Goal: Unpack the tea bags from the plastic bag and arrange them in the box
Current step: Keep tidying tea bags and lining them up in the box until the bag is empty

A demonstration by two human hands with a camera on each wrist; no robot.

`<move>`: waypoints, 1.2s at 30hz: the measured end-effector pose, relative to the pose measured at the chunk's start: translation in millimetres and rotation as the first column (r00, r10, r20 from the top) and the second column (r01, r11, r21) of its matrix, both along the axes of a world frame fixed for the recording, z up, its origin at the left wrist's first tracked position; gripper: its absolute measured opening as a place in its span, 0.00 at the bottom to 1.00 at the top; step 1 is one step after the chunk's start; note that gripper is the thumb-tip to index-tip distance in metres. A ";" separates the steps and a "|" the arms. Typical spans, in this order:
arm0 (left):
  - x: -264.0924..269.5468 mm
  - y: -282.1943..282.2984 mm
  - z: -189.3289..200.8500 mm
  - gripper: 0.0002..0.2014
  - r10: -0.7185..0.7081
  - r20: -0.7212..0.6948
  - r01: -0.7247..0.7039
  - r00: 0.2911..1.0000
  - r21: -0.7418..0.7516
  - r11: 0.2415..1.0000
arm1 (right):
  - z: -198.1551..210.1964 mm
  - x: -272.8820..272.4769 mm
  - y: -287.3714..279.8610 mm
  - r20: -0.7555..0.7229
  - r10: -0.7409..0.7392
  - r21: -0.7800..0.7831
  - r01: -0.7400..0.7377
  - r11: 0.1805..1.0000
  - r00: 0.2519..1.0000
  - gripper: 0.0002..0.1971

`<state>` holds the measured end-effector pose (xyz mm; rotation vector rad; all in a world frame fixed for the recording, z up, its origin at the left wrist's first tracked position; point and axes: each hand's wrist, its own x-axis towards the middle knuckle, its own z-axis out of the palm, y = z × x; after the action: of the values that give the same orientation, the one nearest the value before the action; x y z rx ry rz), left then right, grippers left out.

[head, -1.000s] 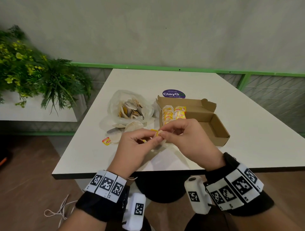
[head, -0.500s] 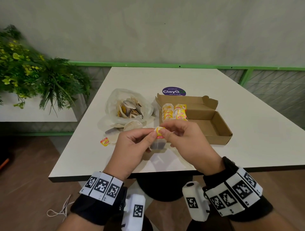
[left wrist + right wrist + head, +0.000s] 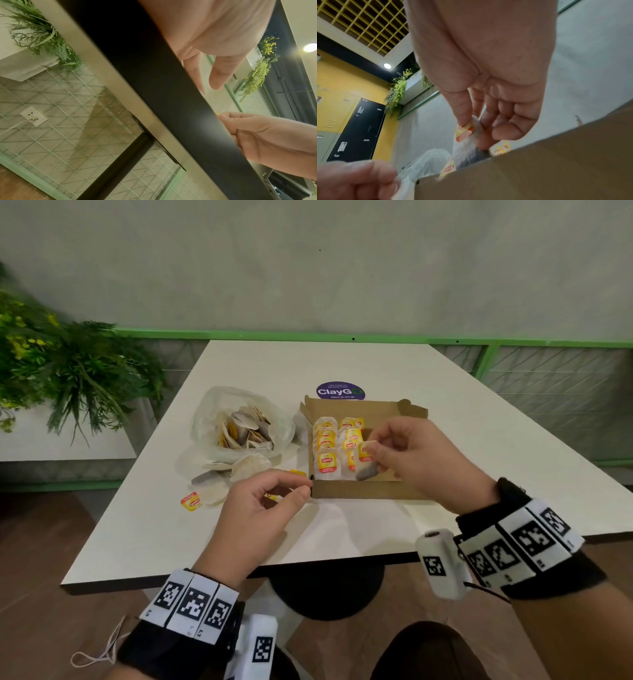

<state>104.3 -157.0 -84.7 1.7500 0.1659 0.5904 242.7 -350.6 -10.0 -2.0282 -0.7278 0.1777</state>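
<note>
1. On the white table [image 3: 445, 412], at 12 o'clock from the person: a cardboard box [image 3: 370, 493], open. Its left part holds tea bags [image 3: 327, 463] stood in two rows, yellow tags facing forward; the right part, as far as it shows behind the hand, looks unfilled.
2. Over the box, at 1 o'clock: the right hand [image 3: 411, 457]. Thumb and fingertips pinch one tea bag [image 3: 366, 460] by its top, the pouch hanging at the near end of the second row. Judged step: setting it into place.
3. At 11 o'clock: the plastic bag [image 3: 239, 429], mouth open, many tea bags inside; several more lie spilled on the table at its near side.
4. At 10 o'clock: one loose yellow tag [image 3: 190, 501] on the table.
5. By the box's near left corner: the left hand [image 3: 260, 508], fingers loosely curled, thumb near forefinger, holding nothing that shows.
6. Progress, judged: well under half packed.
</note>
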 end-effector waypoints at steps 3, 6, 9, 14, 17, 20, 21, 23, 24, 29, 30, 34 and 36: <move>-0.6 -1.5 0.5 0.08 0.018 -0.013 -0.017 1.000 0.009 1.000 | -6.4 5.0 1.1 -0.014 -0.043 -0.042 0.042 0.998 0.999 0.04; -1.2 -2.3 1.1 0.08 0.036 -0.013 -0.036 0.999 0.006 0.999 | -11.4 10.0 4.3 -0.042 -0.111 -0.047 0.109 0.993 0.993 0.04; -1.1 -3.3 0.6 0.08 0.040 -0.016 -0.040 0.999 0.030 0.999 | -12.4 11.0 8.9 -0.041 -0.114 -0.146 0.107 0.983 0.993 0.04; -1.8 -4.7 -2.1 0.09 0.061 -0.008 -0.060 0.998 0.079 0.995 | -6.3 12.8 14.1 0.012 -0.085 -0.168 0.086 0.982 0.996 0.04; -3.5 -7.1 -1.8 0.10 0.077 -0.011 -0.075 0.997 0.122 0.990 | -1.4 18.0 9.3 -0.004 -0.124 -0.146 0.122 0.982 0.992 0.05; -3.9 -9.0 -0.8 0.10 0.085 -0.010 -0.082 0.996 0.154 0.985 | 9.3 28.8 -2.3 0.026 -0.162 -0.182 0.164 0.969 0.986 0.06; -3.7 -9.3 -0.9 0.10 0.087 -0.008 -0.085 0.996 0.162 0.983 | 13.4 34.0 -5.6 0.049 -0.170 -0.210 0.177 0.962 0.984 0.06; -3.2 -9.4 -1.4 0.11 0.091 -0.014 -0.088 0.996 0.164 0.983 | 19.7 45.3 -8.2 0.053 -0.185 -0.275 0.193 0.942 0.981 0.05; -3.1 -9.6 -1.4 0.11 0.091 -0.019 -0.087 0.996 0.162 0.983 | 21.5 51.4 -7.5 0.034 -0.194 -0.309 0.195 0.931 0.980 0.05; -5.1 -11.3 1.3 0.11 0.100 -0.007 -0.098 0.995 0.177 0.979 | 23.2 72.3 9.3 -0.162 -0.198 -0.368 0.127 0.921 0.967 0.03; -5.3 -11.1 1.6 0.11 0.105 -0.003 -0.103 0.994 0.175 0.979 | 22.6 74.9 13.7 -0.183 -0.195 -0.380 0.114 0.918 0.964 0.03; -5.2 -11.9 2.5 0.11 0.110 -0.001 -0.108 0.994 0.168 0.980 | 21.0 78.6 29.2 -0.079 -0.211 -0.496 0.145 0.856 0.974 0.03; -4.9 -11.7 2.8 0.10 0.112 0.001 -0.111 0.994 0.170 0.979 | 22.2 77.5 33.0 0.093 -0.200 -0.599 0.215 0.772 0.975 0.08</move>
<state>99.4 -168.7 -81.9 1.9170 0.2263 0.6958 320.2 -317.6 12.2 -2.7169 -0.4820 0.2863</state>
